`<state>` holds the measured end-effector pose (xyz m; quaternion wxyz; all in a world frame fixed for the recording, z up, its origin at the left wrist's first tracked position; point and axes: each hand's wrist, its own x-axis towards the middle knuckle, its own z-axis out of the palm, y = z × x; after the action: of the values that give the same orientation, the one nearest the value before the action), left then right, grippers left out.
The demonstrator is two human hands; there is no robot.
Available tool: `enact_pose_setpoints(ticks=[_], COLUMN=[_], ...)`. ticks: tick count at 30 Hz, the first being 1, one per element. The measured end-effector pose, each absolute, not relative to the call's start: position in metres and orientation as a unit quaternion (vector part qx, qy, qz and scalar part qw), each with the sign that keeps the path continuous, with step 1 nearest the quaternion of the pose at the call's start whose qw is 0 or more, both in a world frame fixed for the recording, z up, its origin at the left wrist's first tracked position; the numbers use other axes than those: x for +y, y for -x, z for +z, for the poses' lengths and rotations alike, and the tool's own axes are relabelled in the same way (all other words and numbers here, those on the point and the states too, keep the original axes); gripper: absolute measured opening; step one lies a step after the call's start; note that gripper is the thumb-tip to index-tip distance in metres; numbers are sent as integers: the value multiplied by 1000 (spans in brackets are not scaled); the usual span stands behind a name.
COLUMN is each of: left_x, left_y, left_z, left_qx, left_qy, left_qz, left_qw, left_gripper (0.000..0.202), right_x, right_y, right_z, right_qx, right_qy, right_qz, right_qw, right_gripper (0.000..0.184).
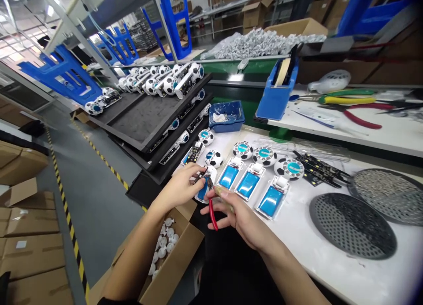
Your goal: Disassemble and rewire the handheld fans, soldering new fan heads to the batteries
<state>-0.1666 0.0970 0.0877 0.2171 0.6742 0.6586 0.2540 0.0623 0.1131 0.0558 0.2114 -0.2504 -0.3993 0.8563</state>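
My left hand (pixel 182 187) pinches a small dark part (pixel 200 177) over a white holder with a blue battery (pixel 204 187) at the near edge of the white table (pixel 330 261). My right hand (pixel 236 217) is closed on red-handled cutters (pixel 212 208), whose tip points at that part. To the right lie three more blue battery holders (pixel 248 184) in a row. Behind them sit several football-patterned round pieces (pixel 265 156).
Stacked black trays (pixel 142 120) at left carry several football units. An open carton of small white parts (pixel 165 245) stands below my hands. Two round perforated discs (pixel 353 225) lie at right. A blue bin (pixel 227 115), a blue tape holder (pixel 276 93) and pliers (pixel 350 100) sit behind.
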Motion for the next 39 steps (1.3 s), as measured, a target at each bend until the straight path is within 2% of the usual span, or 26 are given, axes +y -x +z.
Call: enact_pose_setpoints(ticks=[8,19,39], left_x=[78,71,71], left_y=[165,163,157], left_z=[88,71,71], left_qx=[645,644,655], left_qy=[-673,-665,-635], left_qz=[271,302,325], left_qw=[239,228,250], left_gripper=[29,29,28], right_x=[115,115,118], right_y=[-47,-40,-52], right_z=[48,51,48], right_qx=[-400,-425,-402], right_qy=[283,273,247], right_qz=[854,841,862], right_qw=[174,196,185], right_gripper=[49,51,40])
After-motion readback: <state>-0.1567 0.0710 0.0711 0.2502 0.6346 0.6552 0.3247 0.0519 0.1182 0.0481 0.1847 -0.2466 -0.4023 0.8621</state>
